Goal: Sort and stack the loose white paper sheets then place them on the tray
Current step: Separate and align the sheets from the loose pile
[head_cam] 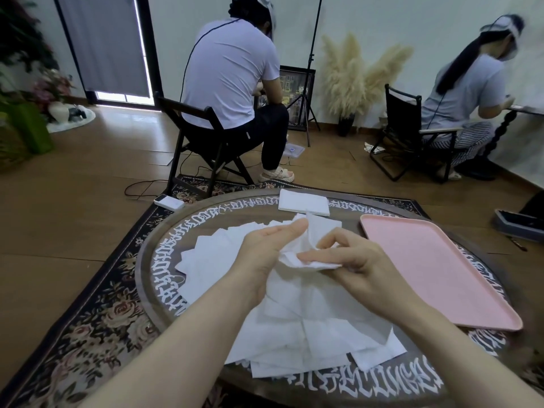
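While the left hand (266, 245) and the right hand (350, 260) meet above the middle of the worktop, both pinch one crumpled white paper sheet (306, 248) between them — the left by thumb and fingers at its upper edge, the right by thumb and curled fingers along its lower edge. The sheet is bowed and folded on itself, so doing this step well probably means drawing the two hands apart gently to flatten it, matching corners before laying it down, and not tugging hard, since thin paper like this would likely tear or crease.

Under the hands lies a loose heap of white paper sheets (309, 334), overlapping at all angles across the round dark wooden worktop with white lettering round its rim (164, 260). At the far edge sits a small squared stack of white sheets (303, 203) — already sorted, it seems. To the right rests the flat pink rectangular plastic tray (435, 269); nothing lies in it, so none of the paper has reached it.
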